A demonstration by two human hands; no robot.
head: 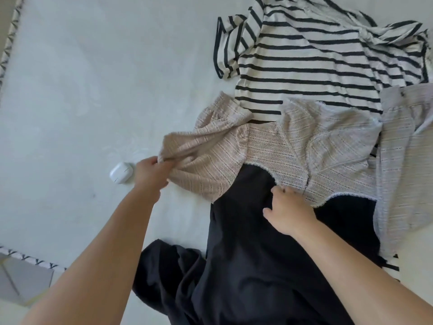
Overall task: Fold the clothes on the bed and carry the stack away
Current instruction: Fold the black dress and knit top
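Clothes lie unfolded in a loose heap on the white bed [70, 90], so little of the task is judged done. A beige knitted top [257, 156] is spread over a black garment [246, 254], with a striped shirt [304, 62] beyond it and a grey piece [403, 160] at the right. One sleeve of the top is pinched by the left hand [151, 174]; its hem is pressed or held by the right hand [289, 212], whose grip cannot be told. A white earbud case [121, 172] sits beside the left hand. Folding, stacking and carrying remain.
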